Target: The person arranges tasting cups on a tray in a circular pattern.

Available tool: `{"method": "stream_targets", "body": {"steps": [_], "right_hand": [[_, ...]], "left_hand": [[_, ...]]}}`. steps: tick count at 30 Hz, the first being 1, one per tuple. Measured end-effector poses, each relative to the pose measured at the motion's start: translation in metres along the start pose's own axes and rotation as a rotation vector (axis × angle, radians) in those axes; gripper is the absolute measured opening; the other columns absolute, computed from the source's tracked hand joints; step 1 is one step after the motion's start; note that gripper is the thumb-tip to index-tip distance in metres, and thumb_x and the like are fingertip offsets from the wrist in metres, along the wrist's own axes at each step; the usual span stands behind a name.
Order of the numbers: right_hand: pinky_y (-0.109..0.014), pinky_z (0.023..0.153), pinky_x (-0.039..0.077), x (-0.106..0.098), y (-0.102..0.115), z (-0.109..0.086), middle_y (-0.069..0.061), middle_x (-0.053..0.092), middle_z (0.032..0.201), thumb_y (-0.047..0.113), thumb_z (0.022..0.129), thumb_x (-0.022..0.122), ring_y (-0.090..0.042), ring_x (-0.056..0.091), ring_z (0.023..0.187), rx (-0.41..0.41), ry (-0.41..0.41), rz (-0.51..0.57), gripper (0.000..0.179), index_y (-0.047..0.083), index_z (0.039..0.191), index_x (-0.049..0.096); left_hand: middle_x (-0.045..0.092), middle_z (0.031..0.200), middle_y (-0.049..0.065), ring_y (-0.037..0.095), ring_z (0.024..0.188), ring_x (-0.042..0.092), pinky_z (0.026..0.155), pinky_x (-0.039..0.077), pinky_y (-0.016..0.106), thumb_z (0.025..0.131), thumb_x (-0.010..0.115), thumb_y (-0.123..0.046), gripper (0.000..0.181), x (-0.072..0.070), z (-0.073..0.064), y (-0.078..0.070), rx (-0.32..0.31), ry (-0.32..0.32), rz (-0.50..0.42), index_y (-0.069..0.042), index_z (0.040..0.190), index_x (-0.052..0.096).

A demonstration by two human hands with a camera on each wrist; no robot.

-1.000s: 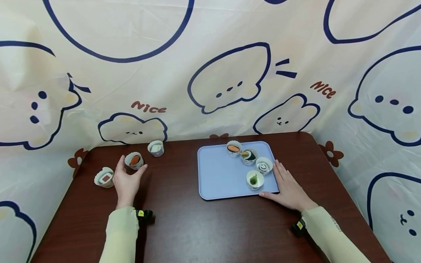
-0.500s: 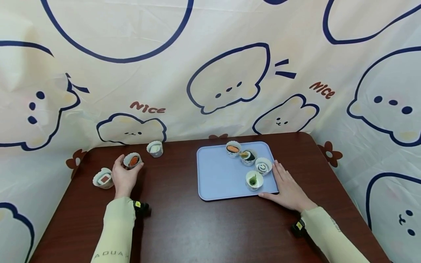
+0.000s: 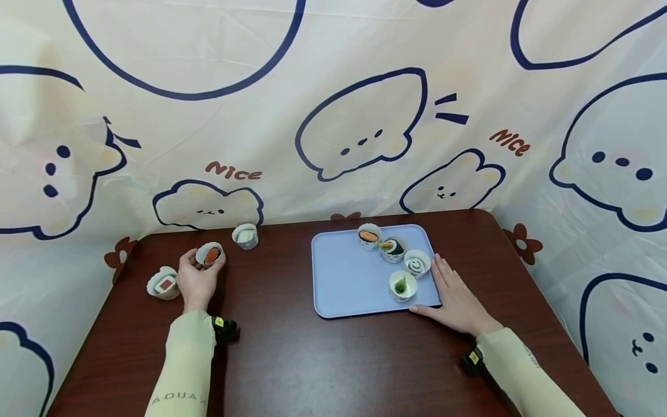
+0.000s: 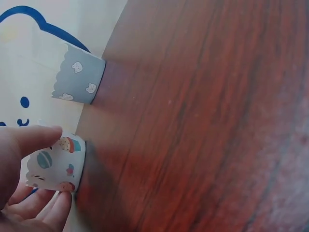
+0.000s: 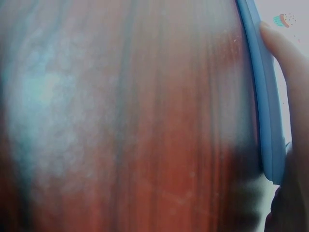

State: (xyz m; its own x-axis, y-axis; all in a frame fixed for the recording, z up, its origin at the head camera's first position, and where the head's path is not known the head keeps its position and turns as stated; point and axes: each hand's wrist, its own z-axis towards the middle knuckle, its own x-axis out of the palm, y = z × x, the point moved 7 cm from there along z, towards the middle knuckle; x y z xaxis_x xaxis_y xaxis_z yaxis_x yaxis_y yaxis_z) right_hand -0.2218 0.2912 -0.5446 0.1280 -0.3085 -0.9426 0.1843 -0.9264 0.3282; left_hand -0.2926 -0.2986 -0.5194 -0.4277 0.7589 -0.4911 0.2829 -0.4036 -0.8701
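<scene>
At the table's left, my left hand [image 3: 197,285] grips a paper cup [image 3: 210,255] with an orange-topped sushi piece inside. In the left wrist view, thumb and fingers hold that cupcake-printed cup [image 4: 55,164] from both sides. My right hand [image 3: 461,298] lies at the right front corner of a blue tray [image 3: 349,278], fingers straight along its side and thumb at the front edge. Toward the tray's right stand several paper cups with sushi pieces: an orange-topped one [image 3: 369,236], a dark-wrapped roll [image 3: 393,249], a white swirl [image 3: 417,263] and a green-topped one [image 3: 403,285].
Left of my left hand stands a paper cup with a white-and-red piece [image 3: 164,283]. A grey bear-printed cup [image 3: 245,236] sits near the table's back edge. The brown table [image 3: 292,359] ends against a printed cloth [image 3: 359,127] behind and at both sides.
My left hand has closed its fingers in around the orange-topped sushi cup, which has barely shifted. My right hand and the tray stay where they were.
</scene>
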Motion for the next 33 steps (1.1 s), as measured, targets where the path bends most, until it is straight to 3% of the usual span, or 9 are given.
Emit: {"method": "stream_targets", "body": {"steps": [13, 33], "right_hand": [[-0.055, 0.121, 0.014, 0.000, 0.001, 0.000, -0.013, -0.002, 0.169, 0.085, 0.079, 0.057, -0.032, 0.004, 0.154, -0.001, 0.001, -0.001, 0.127, 0.004, 0.163, 0.006], [-0.055, 0.121, 0.011, -0.004, 0.004, -0.001, -0.016, 0.000, 0.169, 0.083, 0.081, 0.058, -0.034, 0.004, 0.154, -0.015, -0.012, 0.000, 0.126, 0.002, 0.162, 0.007]], "left_hand": [[0.047, 0.146, 0.021, 0.034, 0.131, 0.051, 0.107, 0.044, 0.044, 0.095, 0.073, -0.020, 0.072, 0.002, -0.004, 0.003, -0.047, -0.004, -0.038, -0.003, 0.154, 0.036], [0.049, 0.146, 0.016, 0.031, 0.130, 0.054, 0.107, 0.045, 0.042, 0.093, 0.075, -0.022, 0.068, -0.006, -0.011, -0.003, -0.016, -0.052, -0.097, -0.007, 0.151, 0.042]]}}
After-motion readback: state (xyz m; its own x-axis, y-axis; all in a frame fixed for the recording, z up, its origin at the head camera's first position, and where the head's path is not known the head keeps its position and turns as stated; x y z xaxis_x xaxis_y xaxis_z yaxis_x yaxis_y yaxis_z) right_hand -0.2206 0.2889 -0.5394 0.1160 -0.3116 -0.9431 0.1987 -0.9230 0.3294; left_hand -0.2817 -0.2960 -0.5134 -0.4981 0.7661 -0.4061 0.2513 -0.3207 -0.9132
